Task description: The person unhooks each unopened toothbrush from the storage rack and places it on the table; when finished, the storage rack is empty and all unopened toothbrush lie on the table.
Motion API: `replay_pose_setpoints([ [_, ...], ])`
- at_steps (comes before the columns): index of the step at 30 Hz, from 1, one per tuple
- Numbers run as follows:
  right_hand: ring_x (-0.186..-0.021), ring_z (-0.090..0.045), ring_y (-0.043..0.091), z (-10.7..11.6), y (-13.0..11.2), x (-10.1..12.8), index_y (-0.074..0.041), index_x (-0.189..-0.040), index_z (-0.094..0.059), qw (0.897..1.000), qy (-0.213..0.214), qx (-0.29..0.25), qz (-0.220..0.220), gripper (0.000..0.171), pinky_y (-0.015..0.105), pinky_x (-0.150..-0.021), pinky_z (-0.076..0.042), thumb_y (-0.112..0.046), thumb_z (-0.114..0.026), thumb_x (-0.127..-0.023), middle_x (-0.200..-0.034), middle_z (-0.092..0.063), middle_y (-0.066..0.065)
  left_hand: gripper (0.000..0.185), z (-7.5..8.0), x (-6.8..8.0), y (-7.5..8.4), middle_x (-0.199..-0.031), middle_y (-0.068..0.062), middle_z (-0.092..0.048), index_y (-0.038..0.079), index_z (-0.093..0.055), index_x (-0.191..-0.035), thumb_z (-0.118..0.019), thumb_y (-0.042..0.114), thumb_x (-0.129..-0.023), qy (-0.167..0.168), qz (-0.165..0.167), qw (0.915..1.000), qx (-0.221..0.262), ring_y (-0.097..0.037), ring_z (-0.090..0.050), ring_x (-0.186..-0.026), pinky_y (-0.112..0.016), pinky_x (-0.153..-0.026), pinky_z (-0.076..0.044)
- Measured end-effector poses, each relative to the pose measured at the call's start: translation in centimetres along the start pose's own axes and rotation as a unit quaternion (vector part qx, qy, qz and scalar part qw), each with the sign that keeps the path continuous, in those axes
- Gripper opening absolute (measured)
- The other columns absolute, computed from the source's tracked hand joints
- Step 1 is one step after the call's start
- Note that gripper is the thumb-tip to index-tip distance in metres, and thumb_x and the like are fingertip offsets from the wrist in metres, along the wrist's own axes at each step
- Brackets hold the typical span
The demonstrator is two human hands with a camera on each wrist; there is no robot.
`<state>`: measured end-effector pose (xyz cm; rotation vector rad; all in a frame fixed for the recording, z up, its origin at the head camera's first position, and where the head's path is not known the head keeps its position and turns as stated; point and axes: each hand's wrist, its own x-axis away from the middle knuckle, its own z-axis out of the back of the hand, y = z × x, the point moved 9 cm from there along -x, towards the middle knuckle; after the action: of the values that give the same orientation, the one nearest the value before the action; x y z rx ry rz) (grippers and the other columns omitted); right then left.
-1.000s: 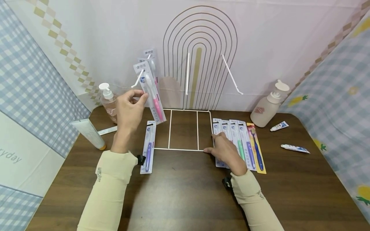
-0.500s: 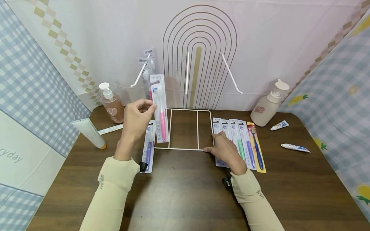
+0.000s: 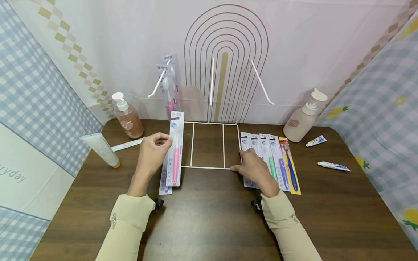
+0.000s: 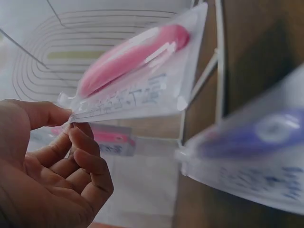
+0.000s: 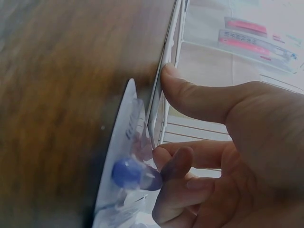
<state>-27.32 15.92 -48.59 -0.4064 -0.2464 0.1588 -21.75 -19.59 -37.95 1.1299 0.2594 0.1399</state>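
My left hand point(image 3: 151, 150) pinches the left edge of a blister-packed toothbrush point(image 3: 176, 156) with a pink handle between thumb and fingertips. In the head view this pack stands over a purple toothbrush pack point(image 3: 165, 186) on the table, covering most of it. The left wrist view shows the pink handle point(image 4: 133, 57) tilted, with the blurred purple pack point(image 4: 256, 137) off to the side. Thumb and fingers of my right hand point(image 3: 253, 166) hold the front right corner of the white wire rack's base point(image 3: 209, 168). Beside them lie several toothbrush packs point(image 3: 272, 159), partly covered by that hand.
Two pink toothbrush packs point(image 3: 168, 90) hang on the rack's left hook point(image 3: 157, 84); its middle hook point(image 3: 212, 83) and right hook point(image 3: 261, 83) are bare. Pump bottles point(image 3: 130, 123) point(image 3: 299, 125) stand at both back corners. Tubes lie at right point(image 3: 334, 166); another tube point(image 3: 102, 150) stands at left.
My left hand has drawn the pink toothbrush pack off the left hook and down toward the table, over the purple pack. My right hand stays on the rack's corner.
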Motion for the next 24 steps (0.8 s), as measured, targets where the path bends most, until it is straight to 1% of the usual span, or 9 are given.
replay_pose_setpoints([
  [3,-0.072,-0.057,0.023,-0.4,0.6,-0.5,-0.002,-0.169,-0.054,1.000,0.009,0.000,-0.001,0.097,0.040,-0.059,-0.047,-0.050,-0.094,-0.095,-0.146,-0.061,0.027,0.023,0.5,0.2,-1.7,-0.103,-0.019,-0.084,-0.004,-0.084,-0.112,-0.071,0.014,-0.106,-0.002,0.020,0.9996,-0.018,0.000,-0.065,-0.082,-0.015,-0.076,-0.051],
  [6,-0.072,-0.057,0.023,-0.3,0.4,-0.4,-0.002,-0.169,-0.053,1.000,0.002,-0.001,-0.005,0.096,0.040,-0.060,-0.047,-0.049,-0.093,-0.096,-0.145,-0.061,0.027,0.024,1.0,0.1,-3.6,-0.104,-0.018,-0.085,-0.003,-0.084,-0.112,-0.071,0.016,-0.105,-0.004,0.040,0.9988,-0.029,-0.005,-0.068,-0.084,-0.020,-0.077,-0.052],
  [9,-0.071,-0.056,0.023,0.6,-0.8,0.6,0.001,-0.168,-0.054,1.000,0.002,-0.009,-0.002,0.092,0.039,-0.060,-0.046,-0.045,-0.092,-0.098,-0.144,-0.061,0.028,0.024,1.4,-0.8,-6.6,-0.100,-0.016,-0.087,-0.001,-0.085,-0.109,-0.073,0.019,-0.102,-0.005,0.047,0.9985,-0.028,-0.012,-0.071,-0.085,-0.025,-0.076,-0.053],
  [11,-0.071,-0.057,0.025,1.6,-2.0,1.6,0.006,-0.166,-0.053,1.000,-0.004,-0.009,0.003,0.090,0.038,-0.060,-0.045,-0.042,-0.090,-0.100,-0.143,-0.060,0.032,0.024,1.5,-1.9,-9.3,-0.097,-0.011,-0.087,0.003,-0.086,-0.106,-0.074,0.023,-0.100,-0.007,0.051,0.9980,-0.038,-0.013,-0.073,-0.084,-0.028,-0.074,-0.054],
  [13,-0.072,-0.056,0.025,2.0,-2.5,2.1,0.007,-0.166,-0.053,1.000,-0.003,-0.011,0.003,0.087,0.036,-0.061,-0.044,-0.038,-0.089,-0.101,-0.144,-0.059,0.032,0.023,1.5,-2.9,-11.9,-0.095,-0.006,-0.088,0.008,-0.088,-0.104,-0.074,0.026,-0.100,-0.011,0.056,0.9969,-0.054,-0.014,-0.074,-0.084,-0.029,-0.074,-0.055],
  [16,-0.074,-0.057,0.025,2.4,-3.1,2.6,0.008,-0.166,-0.051,1.000,-0.009,-0.013,0.001,0.086,0.036,-0.062,-0.044,-0.036,-0.088,-0.102,-0.146,-0.059,0.033,0.024,1.3,-4.0,-14.9,-0.097,-0.003,-0.089,0.013,-0.089,-0.105,-0.073,0.031,-0.101,-0.024,0.071,0.9932,-0.088,-0.015,-0.075,-0.087,-0.032,-0.075,-0.057],
  [19,-0.073,-0.056,0.024,2.0,-2.7,2.2,0.008,-0.165,-0.053,1.000,-0.004,-0.013,0.003,0.087,0.035,-0.061,-0.044,-0.037,-0.090,-0.101,-0.144,-0.060,0.032,0.026,1.2,-4.5,-16.3,-0.101,-0.007,-0.088,0.012,-0.089,-0.106,-0.072,0.032,-0.102,-0.043,0.082,0.9897,-0.109,-0.022,-0.075,-0.091,-0.036,-0.078,-0.057],
  [20,-0.071,-0.055,0.024,1.5,-2.1,1.7,0.009,-0.164,-0.054,1.000,0.002,-0.010,0.009,0.088,0.036,-0.060,-0.043,-0.041,-0.090,-0.100,-0.142,-0.060,0.033,0.026,1.3,-4.6,-16.6,-0.102,-0.008,-0.088,0.012,-0.089,-0.105,-0.072,0.032,-0.101,-0.046,0.084,0.9888,-0.115,-0.024,-0.075,-0.091,-0.036,-0.078,-0.057],
  [24,-0.071,-0.056,0.024,0.4,-0.7,0.5,0.005,-0.166,-0.054,1.000,0.002,-0.006,0.010,0.093,0.039,-0.059,-0.045,-0.046,-0.092,-0.098,-0.143,-0.061,0.030,0.028,1.2,-4.6,-17.1,-0.112,-0.012,-0.087,0.012,-0.089,-0.106,-0.071,0.033,-0.101,-0.064,0.093,0.9849,-0.131,-0.030,-0.074,-0.098,-0.037,-0.082,-0.056],
])
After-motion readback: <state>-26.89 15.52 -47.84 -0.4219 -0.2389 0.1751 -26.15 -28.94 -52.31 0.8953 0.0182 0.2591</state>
